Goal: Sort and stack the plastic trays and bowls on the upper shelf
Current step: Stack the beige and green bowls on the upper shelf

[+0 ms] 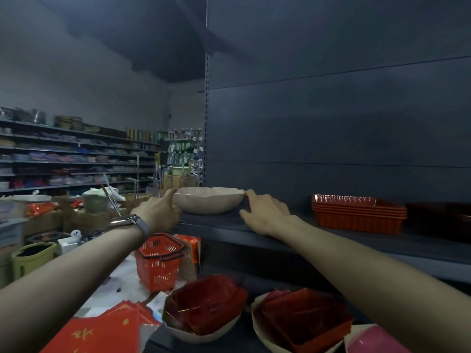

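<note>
Beige bowls [201,332] filled with dark red trays [209,301] sit nearest, on the lower shelf [242,337]. A red shopping basket [158,261] stands on the floor to their left. Both forearms reach up to the upper shelf [254,233], where a single pale bowl [209,202] stands upright at the left end. The left hand [163,210], a watch [125,221] on its wrist, grasps the bowl's left rim. The right hand [265,212] holds the right side, forefinger on the rim and thumb against the wall below. Farther right on that shelf is a stack of red trays [356,215]. Stocked shelves [76,159] line the far wall.
</note>
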Available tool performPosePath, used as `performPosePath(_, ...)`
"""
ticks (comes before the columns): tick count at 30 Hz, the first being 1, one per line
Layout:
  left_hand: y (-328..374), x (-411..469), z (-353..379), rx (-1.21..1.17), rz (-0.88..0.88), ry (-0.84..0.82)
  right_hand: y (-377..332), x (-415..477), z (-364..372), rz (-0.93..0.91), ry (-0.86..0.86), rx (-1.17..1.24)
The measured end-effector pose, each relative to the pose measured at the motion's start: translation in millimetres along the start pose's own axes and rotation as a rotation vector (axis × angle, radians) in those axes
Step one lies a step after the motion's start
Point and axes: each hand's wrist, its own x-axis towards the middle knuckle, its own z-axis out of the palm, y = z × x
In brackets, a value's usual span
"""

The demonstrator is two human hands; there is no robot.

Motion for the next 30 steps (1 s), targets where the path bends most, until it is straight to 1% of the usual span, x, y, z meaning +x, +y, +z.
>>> performPosePath(6, -10, 22, 12, -0.138, -0.004, -0.041, -27, 21, 1, 0.018, -0.073, 0.130)
performPosePath(10, -16, 31, 21, -0.167, 0.020, -0.092, -40, 38, 10, 0.035, -0.095, 0.157)
performPosePath(12, -20, 32, 27, -0.200, 0.020, -0.093, -44, 42, 15, 0.040, -0.101, 0.163)
performPosePath(15, -20, 33, 31, -0.253, 0.025, -0.054, -49, 44, 19, 0.055, -0.111, 0.168)
performPosePath(18, -13, 33, 28, -0.304, 0.038, -0.015, -50, 45, 25, 0.078, -0.101, 0.226)
performPosePath(21, -5, 26, 28, -0.373, 0.077, 0.016, -52, 48, 28, 0.121, -0.056, 0.314)
performPosePath(23, 1, 20, 30, -0.381, 0.096, 0.068, -53, 48, 29, 0.138, -0.006, 0.337)
performPosePath(27, 9, 8, 30, -0.400, 0.079, 0.179, -50, 44, 30, 0.161, 0.054, 0.386)
performPosePath(30, 11, 1, 29, -0.438, 0.082, 0.233, -46, 36, 27, 0.140, 0.098, 0.390)
